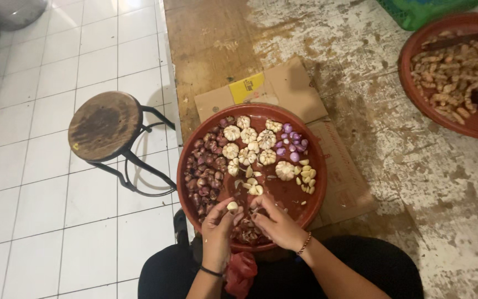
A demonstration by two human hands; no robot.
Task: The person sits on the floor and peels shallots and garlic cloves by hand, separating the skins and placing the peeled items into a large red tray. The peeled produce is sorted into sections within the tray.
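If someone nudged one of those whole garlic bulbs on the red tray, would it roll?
Probably only a little: the garlic bulbs look lumpy and flattened, packed against each other. They seem light and papery-skinned, so likely easy to lift. The red tray has a raised rim that would probably stop them.

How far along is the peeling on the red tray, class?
Done: small piles of peeled garlic cloves and peeled shallots. In hand: left hand holds one clove; right hand works beside it. Left: whole garlic bulbs and many unpeeled shallots.
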